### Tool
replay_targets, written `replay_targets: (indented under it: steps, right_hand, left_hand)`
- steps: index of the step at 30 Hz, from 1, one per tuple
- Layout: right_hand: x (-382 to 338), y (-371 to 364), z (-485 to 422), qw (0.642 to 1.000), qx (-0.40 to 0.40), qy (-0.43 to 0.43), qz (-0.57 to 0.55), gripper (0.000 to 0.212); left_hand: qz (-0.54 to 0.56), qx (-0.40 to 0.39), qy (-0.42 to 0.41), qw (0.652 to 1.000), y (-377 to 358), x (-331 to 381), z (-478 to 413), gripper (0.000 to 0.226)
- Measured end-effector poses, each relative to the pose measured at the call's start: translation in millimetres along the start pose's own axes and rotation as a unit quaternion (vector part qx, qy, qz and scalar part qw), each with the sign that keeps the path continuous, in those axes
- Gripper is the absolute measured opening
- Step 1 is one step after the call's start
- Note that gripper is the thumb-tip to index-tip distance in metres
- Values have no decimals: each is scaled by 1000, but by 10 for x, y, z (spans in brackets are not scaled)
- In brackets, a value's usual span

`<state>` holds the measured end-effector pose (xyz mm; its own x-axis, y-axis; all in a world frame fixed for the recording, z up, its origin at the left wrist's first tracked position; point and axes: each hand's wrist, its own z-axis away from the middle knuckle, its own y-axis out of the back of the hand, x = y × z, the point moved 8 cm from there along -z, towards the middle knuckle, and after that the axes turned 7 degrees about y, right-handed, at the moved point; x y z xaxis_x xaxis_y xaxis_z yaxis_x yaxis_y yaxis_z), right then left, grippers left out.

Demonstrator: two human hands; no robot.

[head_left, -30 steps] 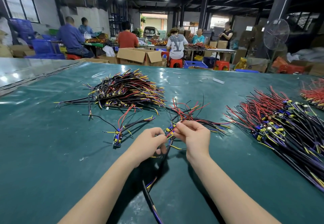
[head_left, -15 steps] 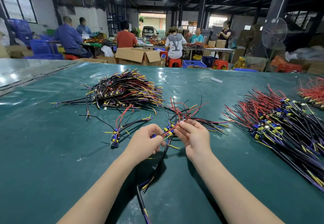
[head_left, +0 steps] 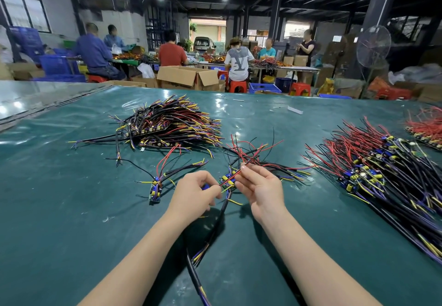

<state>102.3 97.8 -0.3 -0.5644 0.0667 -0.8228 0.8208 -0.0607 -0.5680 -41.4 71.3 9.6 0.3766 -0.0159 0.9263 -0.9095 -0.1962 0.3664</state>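
In the middle of the green table (head_left: 71, 210) my left hand (head_left: 195, 192) grips a small circuit board with a blue part, its fingers curled round it. My right hand (head_left: 259, 186) pinches a red wire (head_left: 229, 178) that runs from that board up to my fingertips. Between the hands sits a small board bundle (head_left: 228, 179) with yellow capacitors, and red and black wires fan out behind it. A black cable (head_left: 215, 224) with yellow and purple cores hangs from the bundle toward me.
One wired board (head_left: 155, 189) lies alone left of my hands. A stacked pile of wired boards (head_left: 167, 126) lies further back left. A large pile (head_left: 382, 174) spreads along the right, another (head_left: 425, 128) at the far right edge. Several seated workers and cardboard boxes (head_left: 189, 77) fill the background.
My hands have drawn slightly apart, and the red wire now stretches taut between them. My right fingers have slid out along the wire.
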Motion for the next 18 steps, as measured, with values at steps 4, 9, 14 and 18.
replay_targets:
  steps: [4,9,14,18]
  right_hand:
    - [116,-75,42,987,-65,-15,149,20]
    - [197,-242,123,968,-152,-1,200,22]
    - [137,-258,137,977,-151,6,150,19]
    - [106,-271,148,983,-125,44,125,21]
  left_hand:
    - [98,-44,42,993,-56,-31,-8,25]
    - [108,-72,73,989,-73,-74,12,26]
    - [122,-95,111,982,-122,-92,30,35]
    - [157,-81,133,975,-101,-91,30,34]
